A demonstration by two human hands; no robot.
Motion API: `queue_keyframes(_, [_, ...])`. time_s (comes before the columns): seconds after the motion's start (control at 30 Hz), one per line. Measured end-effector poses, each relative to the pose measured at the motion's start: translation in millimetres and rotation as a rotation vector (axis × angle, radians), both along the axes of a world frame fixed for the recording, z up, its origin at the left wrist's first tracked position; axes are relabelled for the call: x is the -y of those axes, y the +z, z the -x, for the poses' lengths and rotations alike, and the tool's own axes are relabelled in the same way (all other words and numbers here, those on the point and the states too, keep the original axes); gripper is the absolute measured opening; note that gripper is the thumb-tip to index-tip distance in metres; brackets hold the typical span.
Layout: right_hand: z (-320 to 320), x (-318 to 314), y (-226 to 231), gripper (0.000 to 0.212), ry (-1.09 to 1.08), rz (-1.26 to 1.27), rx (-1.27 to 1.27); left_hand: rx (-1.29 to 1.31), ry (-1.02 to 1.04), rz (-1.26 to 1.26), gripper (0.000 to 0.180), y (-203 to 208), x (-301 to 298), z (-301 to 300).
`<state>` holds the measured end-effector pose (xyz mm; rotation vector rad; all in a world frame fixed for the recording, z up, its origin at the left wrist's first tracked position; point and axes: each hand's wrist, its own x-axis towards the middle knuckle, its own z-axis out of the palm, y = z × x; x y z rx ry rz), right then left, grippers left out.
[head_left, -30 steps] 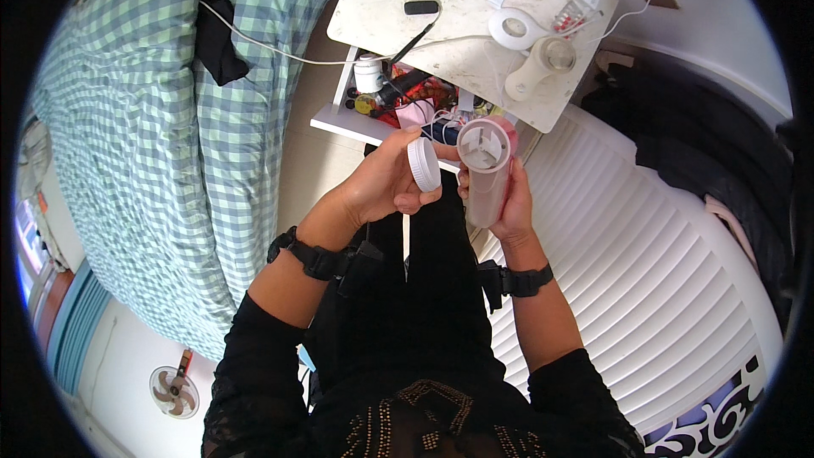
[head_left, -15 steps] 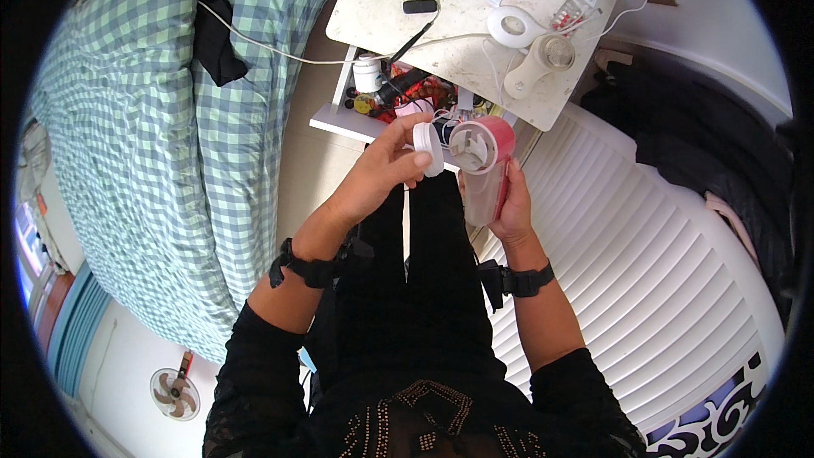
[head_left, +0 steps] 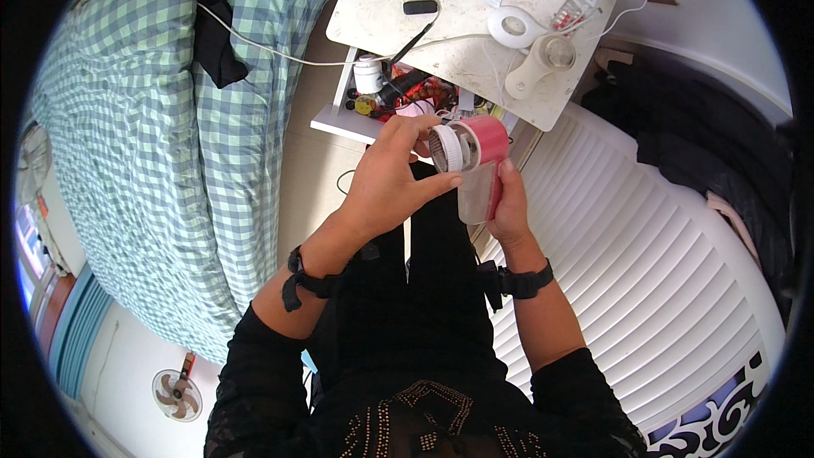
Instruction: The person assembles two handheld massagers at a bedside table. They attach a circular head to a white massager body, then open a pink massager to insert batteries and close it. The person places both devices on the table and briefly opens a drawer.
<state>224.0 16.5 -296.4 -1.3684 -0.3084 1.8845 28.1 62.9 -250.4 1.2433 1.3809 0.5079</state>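
My right hand is wrapped round a pink fabric shaver with a clear lint bin, held upright above my lap. Its round head faces left, and part of the white blade shows inside. At that head, my left hand grips a white ribbed ring cap between thumb and fingers. The cap is tilted against the rim; whether it sits fully on I cannot tell.
Beyond my hands, an open drawer holds a white bottle and mixed small items. A white table carries a white handheld device and cables. A checked bed lies left, a white slatted panel right.
My left hand has brought the ring cap right, from apart to against the shaver's head, turning it so its mesh face shows. The shaver has shifted slightly left.
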Motion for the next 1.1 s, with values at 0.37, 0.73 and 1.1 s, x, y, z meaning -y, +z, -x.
queue_keyframes(0.37, [7.5,-5.3,5.2,0.053,0.169,-0.21,0.146,0.013,0.05,0.043,0.062,-9.8,-0.8,-0.3])
queue_keyframes(0.73, [7.8,-1.2,7.6,0.053,0.292,-0.35,0.345,0.144,0.097,0.335,0.058,-17.8,-4.6,0.1])
queue_keyframes(1.1, [7.3,-7.1,17.2,0.054,-0.024,0.417,-0.066,0.232,-0.422,-0.393,0.055,-27.1,-32.1,7.8])
